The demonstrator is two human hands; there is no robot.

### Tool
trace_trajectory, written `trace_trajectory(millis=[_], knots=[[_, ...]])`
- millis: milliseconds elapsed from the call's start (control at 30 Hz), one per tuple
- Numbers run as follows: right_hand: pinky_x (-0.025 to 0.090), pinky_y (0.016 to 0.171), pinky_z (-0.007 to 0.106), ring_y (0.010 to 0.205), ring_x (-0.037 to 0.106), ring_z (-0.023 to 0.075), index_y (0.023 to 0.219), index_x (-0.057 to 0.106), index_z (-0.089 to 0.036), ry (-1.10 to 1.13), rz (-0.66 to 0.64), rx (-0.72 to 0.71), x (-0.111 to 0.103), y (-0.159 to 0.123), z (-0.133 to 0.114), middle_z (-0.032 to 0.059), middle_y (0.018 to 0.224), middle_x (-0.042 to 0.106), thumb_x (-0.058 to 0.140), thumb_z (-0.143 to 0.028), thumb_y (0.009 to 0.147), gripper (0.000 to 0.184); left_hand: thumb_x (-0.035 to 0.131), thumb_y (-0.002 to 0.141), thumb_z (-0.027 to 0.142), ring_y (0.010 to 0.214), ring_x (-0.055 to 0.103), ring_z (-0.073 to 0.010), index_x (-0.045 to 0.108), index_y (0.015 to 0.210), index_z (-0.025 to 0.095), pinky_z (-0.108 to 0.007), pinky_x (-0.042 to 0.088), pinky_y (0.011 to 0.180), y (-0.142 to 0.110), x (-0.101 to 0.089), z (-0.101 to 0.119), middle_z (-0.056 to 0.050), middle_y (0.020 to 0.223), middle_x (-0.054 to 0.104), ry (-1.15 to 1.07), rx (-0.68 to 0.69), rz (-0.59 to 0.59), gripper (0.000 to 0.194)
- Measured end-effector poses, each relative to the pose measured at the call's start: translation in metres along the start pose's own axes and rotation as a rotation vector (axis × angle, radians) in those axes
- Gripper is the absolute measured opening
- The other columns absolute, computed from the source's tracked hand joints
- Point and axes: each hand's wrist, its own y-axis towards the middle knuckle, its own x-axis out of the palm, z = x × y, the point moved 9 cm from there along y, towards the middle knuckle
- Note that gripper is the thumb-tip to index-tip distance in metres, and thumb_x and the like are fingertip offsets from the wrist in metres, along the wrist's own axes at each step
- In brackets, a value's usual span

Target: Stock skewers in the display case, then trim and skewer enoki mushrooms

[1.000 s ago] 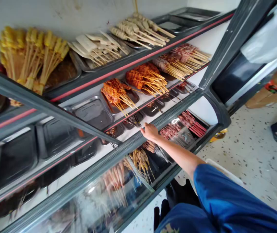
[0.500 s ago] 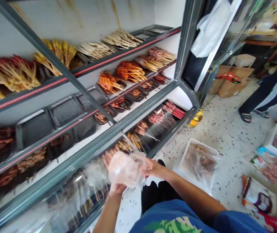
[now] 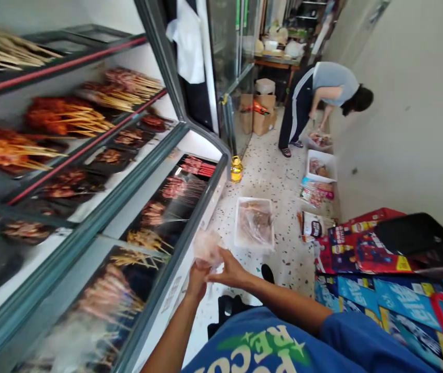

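A crumpled, see-through plastic bag (image 3: 207, 247) is bunched up between my hands, looking pinkish and blurred; its contents, if any, I cannot make out. My left hand (image 3: 198, 280) is closed at the bag's lower end, its fingers partly hidden by the plastic. From the right, my right hand (image 3: 228, 268) pinches the bag's side and lower edge with thumb and fingers. Both hands are just beside the front edge of a glass display case (image 3: 174, 259), where skewers of meat (image 3: 147, 239) lie on dark trays.
A white bin (image 3: 254, 223) of plastic-wrapped food stands on the speckled floor ahead. Farther off, a person (image 3: 330, 85) bends over containers along the wall. A yellow oil bottle (image 3: 237, 170) stands by the case's corner. Colourful bags (image 3: 361, 243) are piled at right.
My view has swung right, bringing the bending person and colourful bags into sight. My left fingers, spread behind the plastic before, are now closed, and the bag is bunched smaller.
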Motion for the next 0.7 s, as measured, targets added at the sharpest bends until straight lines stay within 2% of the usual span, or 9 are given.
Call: trace_trajectory(millis=[67,133,200,267,333,433,533,633,700], knots=[[0.049,0.091,0.043,0.114,0.054,0.0291,0.133,0.051,-0.021,-0.007,0.131,0.099,-0.031,-0.014,0.027,0.0132,0.126,0.055,0.081,-0.037,0.060,0.080,0.074,0.054,0.012,0.106,0.060,-0.0314,0.069,0.088,0.013,-0.040,0.044,0.095,-0.010,0.041,-0.010,-0.007,0.095,0.072,0.028,-0.041,-0.148,0.035],[0.051,0.088,0.039,0.107,0.057,0.0255,0.124,0.058,-0.020,0.036,0.274,0.144,-0.067,-0.028,0.047,0.0107,0.117,0.061,0.075,-0.033,0.067,0.061,0.073,0.055,0.009,0.109,0.060,-0.0289,0.071,0.089,0.015,-0.038,0.042,0.100,-0.019,0.080,-0.024,-0.007,0.099,0.072,0.059,-0.123,-0.304,0.035],[0.050,0.087,0.036,0.098,0.060,0.0222,0.109,0.065,-0.021,0.115,0.386,0.162,-0.101,-0.037,0.067,0.0059,0.104,0.066,0.072,-0.029,0.069,0.041,0.070,0.057,0.007,0.111,0.059,-0.0254,0.072,0.095,0.019,-0.036,0.041,0.102,-0.024,0.111,-0.039,-0.005,0.104,0.071,0.055,-0.217,-0.402,0.040],[0.051,0.081,0.033,0.088,0.062,0.0198,0.094,0.068,-0.022,0.196,0.442,0.182,-0.130,-0.043,0.089,0.0023,0.093,0.069,0.070,-0.027,0.069,0.025,0.069,0.059,0.009,0.111,0.059,-0.0243,0.073,0.094,0.022,-0.037,0.043,0.102,-0.020,0.133,-0.053,-0.003,0.105,0.071,0.001,-0.286,-0.407,0.038],[0.051,0.072,0.029,0.079,0.062,0.0180,0.081,0.067,-0.021,0.238,0.472,0.211,-0.159,-0.044,0.111,0.0006,0.083,0.069,0.068,-0.025,0.069,0.013,0.068,0.062,0.013,0.116,0.057,-0.0248,0.073,0.086,0.023,-0.040,0.042,0.104,-0.011,0.153,-0.067,-0.002,0.103,0.071,-0.061,-0.338,-0.369,0.026],[0.048,0.061,0.026,0.068,0.060,0.0159,0.069,0.063,-0.019,0.265,0.501,0.260,-0.206,-0.043,0.142,-0.0009,0.070,0.067,0.064,-0.024,0.069,0.004,0.066,0.068,0.017,0.127,0.050,-0.0262,0.074,0.090,0.023,-0.043,0.037,0.110,-0.001,0.178,-0.086,-0.005,0.110,0.071,-0.098,-0.420,-0.308,0.025],[0.047,0.059,0.025,0.064,0.059,0.0148,0.064,0.061,-0.018,0.285,0.528,0.301,-0.265,-0.038,0.166,-0.0012,0.066,0.066,0.062,-0.020,0.068,0.005,0.062,0.071,0.022,0.134,0.043,-0.0267,0.073,0.103,0.025,-0.044,0.033,0.114,0.003,0.179,-0.096,-0.006,0.121,0.068,-0.148,-0.474,-0.143,0.034],[0.048,0.061,0.025,0.066,0.060,0.0155,0.065,0.063,-0.018,0.289,0.569,0.333,-0.329,-0.030,0.183,-0.0009,0.069,0.068,0.060,-0.017,0.066,0.003,0.060,0.071,0.029,0.138,0.038,-0.0228,0.069,0.112,0.034,-0.040,0.032,0.115,0.001,0.153,-0.094,-0.002,0.110,0.073,-0.194,-0.456,0.100,0.043],[0.049,0.062,0.025,0.069,0.062,0.0163,0.069,0.066,-0.018,0.294,0.618,0.358,-0.368,-0.027,0.194,-0.0005,0.071,0.070,0.060,-0.017,0.065,0.007,0.061,0.068,0.034,0.137,0.039,-0.0224,0.057,0.128,0.043,-0.040,0.034,0.114,0.000,0.136,-0.082,0.002,0.104,0.075,-0.114,-0.399,0.158,0.060]])
